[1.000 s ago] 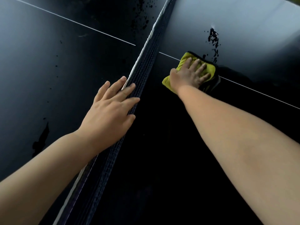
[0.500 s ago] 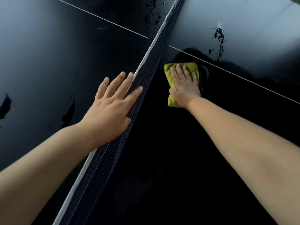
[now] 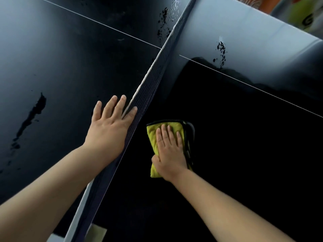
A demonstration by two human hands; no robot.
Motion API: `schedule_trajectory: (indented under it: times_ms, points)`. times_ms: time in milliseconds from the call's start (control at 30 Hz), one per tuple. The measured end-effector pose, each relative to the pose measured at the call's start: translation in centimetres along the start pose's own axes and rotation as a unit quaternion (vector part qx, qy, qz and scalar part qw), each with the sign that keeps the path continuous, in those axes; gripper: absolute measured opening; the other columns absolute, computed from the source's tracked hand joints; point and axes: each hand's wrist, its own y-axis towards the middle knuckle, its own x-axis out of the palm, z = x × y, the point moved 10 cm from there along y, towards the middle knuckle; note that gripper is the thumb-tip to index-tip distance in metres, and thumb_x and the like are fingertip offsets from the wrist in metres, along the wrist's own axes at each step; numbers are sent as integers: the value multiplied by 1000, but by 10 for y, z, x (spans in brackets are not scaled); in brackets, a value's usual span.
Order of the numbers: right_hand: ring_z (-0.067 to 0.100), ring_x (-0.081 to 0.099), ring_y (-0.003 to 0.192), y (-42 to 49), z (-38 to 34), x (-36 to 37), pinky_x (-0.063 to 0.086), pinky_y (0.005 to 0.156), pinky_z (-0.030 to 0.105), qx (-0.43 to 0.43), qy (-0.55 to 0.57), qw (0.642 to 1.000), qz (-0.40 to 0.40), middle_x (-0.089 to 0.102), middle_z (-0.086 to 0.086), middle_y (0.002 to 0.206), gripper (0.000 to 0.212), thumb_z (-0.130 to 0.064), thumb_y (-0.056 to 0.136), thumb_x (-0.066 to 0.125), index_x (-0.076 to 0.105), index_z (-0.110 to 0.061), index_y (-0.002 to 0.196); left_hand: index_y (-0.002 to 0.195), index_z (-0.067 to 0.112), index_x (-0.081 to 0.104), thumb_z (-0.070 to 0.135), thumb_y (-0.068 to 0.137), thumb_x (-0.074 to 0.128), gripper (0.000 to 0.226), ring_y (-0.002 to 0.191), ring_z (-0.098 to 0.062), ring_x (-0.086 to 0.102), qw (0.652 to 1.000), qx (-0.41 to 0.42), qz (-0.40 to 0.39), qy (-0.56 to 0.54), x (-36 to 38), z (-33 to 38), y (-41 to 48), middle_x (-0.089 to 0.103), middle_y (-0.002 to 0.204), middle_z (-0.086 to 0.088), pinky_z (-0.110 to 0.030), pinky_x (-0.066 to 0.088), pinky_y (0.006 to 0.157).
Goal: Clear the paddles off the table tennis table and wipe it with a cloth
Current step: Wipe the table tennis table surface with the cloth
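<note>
A folded yellow cloth with a dark edge lies on the black table tennis table, just right of the net. My right hand presses flat on the cloth with straight fingers. My left hand rests flat against the top of the net from its left side, fingers spread. No paddle is in view.
White centre lines cross both halves of the table. Dark wet patches and droplets mark the left half and the far right half. The far table edge and coloured objects show at the top right.
My right hand has drawn the cloth toward me along the net, from beside the white line down to the near part. My left hand stays on the net.
</note>
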Motion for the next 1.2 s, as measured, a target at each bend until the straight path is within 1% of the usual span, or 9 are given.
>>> schedule_trajectory:
  times_ms: [67, 200, 333, 400, 533, 633, 833, 1033, 1200]
  points:
    - [27, -14, 149, -21, -20, 9, -15, 118, 49, 9, 2, 1000, 3, -8, 12, 163, 85, -43, 79, 17, -2, -9, 155, 149, 32, -10, 15, 87, 38, 80, 141, -26, -24, 1000, -3, 23, 2, -8, -4, -5, -21, 155, -8, -49, -11, 115]
    - [31, 20, 146, -36, -35, 15, 12, 117, 53, 44, 2, 999, 27, 26, 16, 157, 80, -43, 79, 33, 32, -6, 149, 149, 33, -6, 15, 89, 40, 78, 142, -26, -22, 999, -3, 44, -8, -16, -10, -8, -17, 156, -8, -49, -10, 115]
    - [27, -20, 145, -11, -27, 9, -8, 119, 53, 23, -27, 999, 7, -14, 12, 161, 82, -49, 78, 4, -11, -14, 151, 150, 31, -6, 12, 84, 38, 81, 141, -26, -23, 999, -7, 33, -18, -16, -10, 3, -19, 156, -8, -48, -11, 115]
    - [25, -28, 143, 14, -14, -2, -14, 118, 51, 20, -25, 999, -2, -25, 8, 158, 82, -49, 74, -4, -23, -17, 147, 149, 31, -6, 11, 84, 37, 81, 141, -25, -24, 999, -9, 23, -21, -13, -8, 12, -20, 155, -7, -47, -11, 115]
    - [23, -19, 148, 88, 27, -30, -9, 120, 48, 29, -11, 999, 21, -17, 5, 162, 80, -48, 82, 9, -15, -20, 153, 150, 29, -3, 16, 83, 35, 78, 140, -24, -26, 999, -12, 13, -40, -13, -1, 39, -22, 155, -7, -46, -13, 115]
    - [24, -12, 150, 142, 63, -56, -8, 121, 46, 42, 4, 998, 45, -13, 8, 163, 81, -49, 84, 21, -3, -23, 156, 151, 27, 4, 20, 72, 16, 80, 141, -24, -24, 998, -11, 38, -49, -21, 2, 55, -18, 156, -8, -46, -13, 115]
    - [26, -14, 150, 250, 131, -95, -12, 119, 42, 101, 11, 993, 57, -15, 12, 162, 71, -47, 96, 32, -1, -30, 156, 129, 5, 55, 19, 70, 12, 74, 140, -34, 20, 991, 13, 132, -30, -21, 4, 94, 34, 147, -20, -53, 10, 112]
    - [21, -12, 150, 322, 157, -122, -10, 120, 43, 123, 36, 990, 54, -13, 4, 163, 67, -48, 96, 29, 1, -35, 155, 129, 4, 54, 24, 75, 22, 66, 141, -34, 21, 989, 10, 144, -15, -15, 6, 99, 37, 146, -20, -57, 13, 111]
    - [18, -10, 150, 324, 156, -125, -9, 120, 41, 107, 50, 992, 43, -10, 0, 164, 62, -42, 98, 27, 5, -34, 156, 132, 6, 52, 20, 63, 56, 70, 141, -35, 19, 992, 27, 126, 13, -9, 7, 80, 34, 148, -21, -57, 12, 111]
